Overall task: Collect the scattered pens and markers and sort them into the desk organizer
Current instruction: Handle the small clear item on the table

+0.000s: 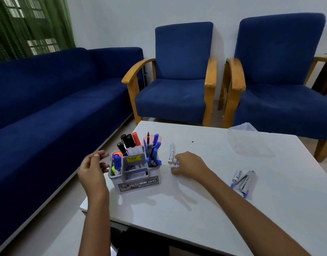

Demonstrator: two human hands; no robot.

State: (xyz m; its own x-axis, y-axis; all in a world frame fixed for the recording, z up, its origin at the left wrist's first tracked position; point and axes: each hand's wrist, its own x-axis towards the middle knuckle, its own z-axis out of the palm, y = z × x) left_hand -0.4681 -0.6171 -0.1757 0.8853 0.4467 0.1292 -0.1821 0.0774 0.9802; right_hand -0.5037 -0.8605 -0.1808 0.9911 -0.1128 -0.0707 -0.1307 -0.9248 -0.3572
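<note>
A grey desk organizer (138, 180) stands near the left edge of the white table (214, 200), holding several markers, highlighters and blue pens. Just right of it a white marker (171, 153) lies on the table. My right hand (188, 166) is beside that marker's near end, its fingers curled round a small white object that I cannot identify. My left hand (93, 169) hovers to the left of the organizer with loosely curled fingers and holds nothing. Another short white marker (237, 176) lies further right.
A metal stapler (245, 182) with blue trim lies next to the short marker. A clear plastic box (245, 139) sits at the table's far right. A blue sofa (48, 108) and two blue armchairs (179, 85) surround the table.
</note>
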